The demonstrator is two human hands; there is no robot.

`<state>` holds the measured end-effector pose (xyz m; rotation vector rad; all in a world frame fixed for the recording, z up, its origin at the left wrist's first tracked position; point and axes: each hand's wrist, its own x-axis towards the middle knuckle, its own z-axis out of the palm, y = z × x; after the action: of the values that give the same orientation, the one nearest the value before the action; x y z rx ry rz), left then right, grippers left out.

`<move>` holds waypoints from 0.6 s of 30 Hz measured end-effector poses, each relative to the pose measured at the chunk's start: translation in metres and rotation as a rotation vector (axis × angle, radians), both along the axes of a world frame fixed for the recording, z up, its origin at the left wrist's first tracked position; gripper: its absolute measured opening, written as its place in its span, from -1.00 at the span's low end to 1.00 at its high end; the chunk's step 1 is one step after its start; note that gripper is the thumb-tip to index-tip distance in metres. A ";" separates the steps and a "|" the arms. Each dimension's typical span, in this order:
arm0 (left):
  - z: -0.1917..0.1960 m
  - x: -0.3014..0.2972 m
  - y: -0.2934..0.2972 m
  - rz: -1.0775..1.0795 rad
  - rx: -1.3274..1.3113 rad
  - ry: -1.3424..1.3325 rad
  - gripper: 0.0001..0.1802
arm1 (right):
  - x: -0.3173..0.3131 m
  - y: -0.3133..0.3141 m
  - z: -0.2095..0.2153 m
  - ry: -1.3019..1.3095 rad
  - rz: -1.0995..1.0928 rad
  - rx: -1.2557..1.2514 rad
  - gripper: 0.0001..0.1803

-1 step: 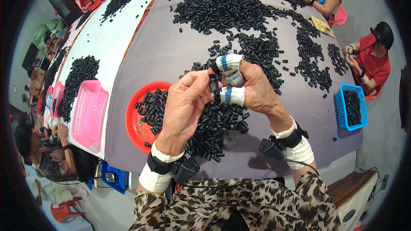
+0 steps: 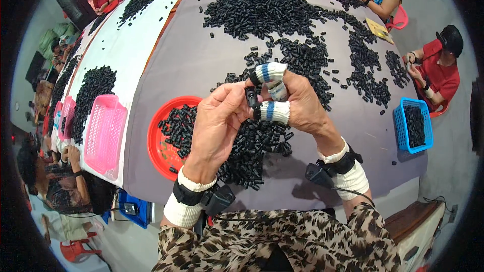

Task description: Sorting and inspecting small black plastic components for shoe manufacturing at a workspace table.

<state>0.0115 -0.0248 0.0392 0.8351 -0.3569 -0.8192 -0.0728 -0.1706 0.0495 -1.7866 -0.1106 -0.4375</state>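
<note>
My left hand is closed in a pinch, holding a small black plastic part between thumb and fingers. From the other side, my right hand closes on the same part. White finger covers with blue bands wrap its thumb and forefinger. Below and behind both hands lies a pile of similar black parts. A round red tray, partly filled with such parts, sits beside my left hand and is partly hidden by it. How the fingertips meet on the part is mostly hidden.
A large heap of black parts covers the far grey table. There is a pink basket at left and a blue basket of parts at right. People work around the edges; one in red sits at right.
</note>
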 end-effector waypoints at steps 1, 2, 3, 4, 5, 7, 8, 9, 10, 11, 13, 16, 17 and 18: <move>0.001 -0.003 -0.002 -0.004 0.000 0.002 -0.69 | -0.001 0.000 -0.001 -0.010 0.008 0.094 -0.57; 0.003 -0.006 -0.003 -0.005 -0.012 -0.004 -0.68 | -0.002 0.000 -0.001 0.012 0.015 0.131 -0.57; 0.005 -0.008 -0.003 -0.005 -0.026 -0.010 -0.68 | -0.002 0.000 -0.001 0.013 0.013 0.132 -0.57; 0.005 -0.009 -0.003 -0.007 -0.025 -0.009 -0.68 | -0.003 0.001 -0.002 0.056 0.056 0.278 -0.57; 0.006 -0.009 -0.003 -0.029 -0.046 0.023 -0.67 | -0.004 0.003 -0.002 0.099 0.097 0.423 -0.57; 0.004 -0.009 -0.003 -0.052 -0.068 0.055 -0.67 | -0.005 0.006 -0.002 0.068 0.055 0.362 -0.56; 0.000 -0.008 -0.005 -0.063 -0.102 0.074 -0.68 | -0.005 0.005 -0.003 0.037 0.014 0.308 -0.55; -0.003 -0.008 -0.006 -0.074 -0.135 0.092 -0.68 | -0.006 0.004 -0.004 0.036 0.012 0.313 -0.55; -0.003 -0.009 -0.007 -0.076 -0.130 0.092 -0.68 | -0.006 0.003 -0.005 0.022 -0.032 0.255 -0.55; -0.002 -0.010 -0.007 -0.062 -0.131 0.111 -0.69 | -0.007 0.004 -0.004 0.009 -0.077 0.192 -0.55; 0.000 -0.011 -0.008 -0.051 -0.131 0.131 -0.70 | -0.009 0.004 -0.003 0.029 -0.090 0.166 -0.56; 0.003 -0.013 -0.008 -0.044 -0.156 0.157 -0.71 | -0.013 0.004 0.003 0.069 -0.110 0.122 -0.59; 0.001 -0.012 -0.007 -0.073 -0.190 0.139 -0.72 | -0.013 0.004 0.003 0.089 -0.112 0.107 -0.61; -0.001 -0.011 -0.006 -0.104 -0.224 0.120 -0.72 | -0.012 0.003 0.002 0.089 -0.112 0.110 -0.61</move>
<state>0.0004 -0.0310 0.0385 0.5598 -0.3800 -0.9035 -0.0848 -0.1676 0.0520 -1.7065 0.0746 -0.4349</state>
